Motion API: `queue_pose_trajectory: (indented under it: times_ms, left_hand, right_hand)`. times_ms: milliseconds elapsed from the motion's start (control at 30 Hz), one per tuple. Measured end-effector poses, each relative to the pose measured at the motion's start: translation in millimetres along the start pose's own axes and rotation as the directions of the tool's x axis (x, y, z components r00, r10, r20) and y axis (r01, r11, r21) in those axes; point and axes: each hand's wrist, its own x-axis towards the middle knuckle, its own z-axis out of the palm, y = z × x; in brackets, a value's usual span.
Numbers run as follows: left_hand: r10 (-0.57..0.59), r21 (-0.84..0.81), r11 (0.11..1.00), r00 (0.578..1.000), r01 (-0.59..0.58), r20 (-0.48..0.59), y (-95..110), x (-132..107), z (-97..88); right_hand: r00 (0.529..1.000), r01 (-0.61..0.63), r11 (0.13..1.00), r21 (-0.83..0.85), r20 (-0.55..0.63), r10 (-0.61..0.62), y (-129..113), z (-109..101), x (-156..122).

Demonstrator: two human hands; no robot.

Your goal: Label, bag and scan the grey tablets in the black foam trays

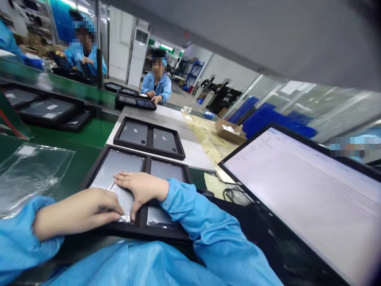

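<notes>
A tablet in clear plastic lies in the left compartment of the black foam tray in front of me. My left hand is closed at the tablet's near edge, its fingertips pinching the crinkled plastic wrap. My right hand rests on the same tablet with fingers stretched out, beside a small white barcode label. A second wrapped tablet fills the right compartment, partly under my right wrist.
Just beyond is another tray with two grey tablets. A clear plastic bag lies on the green table at left, with more black trays behind. A large monitor stands close at right. Co-workers sit across the bench.
</notes>
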Motion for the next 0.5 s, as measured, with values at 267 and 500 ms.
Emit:
queue_pose_trajectory:
  times_ms: [267, 500]
  left_hand:
    - [0.523, 0.602, 0.770, 0.751, -0.213, -0.403, 103.1, 3.6, 10.9]
    - [0.561, 0.646, 0.729, 0.740, -0.228, -0.371, 118.2, 23.6, 5.4]
  right_hand:
    - [0.813, -0.425, 0.901, 0.087, -0.401, 0.423, -18.8, -51.3, -101.1]
    - [-0.009, -0.988, -0.020, -0.152, -0.070, 0.997, -21.2, -34.5, -244.6]
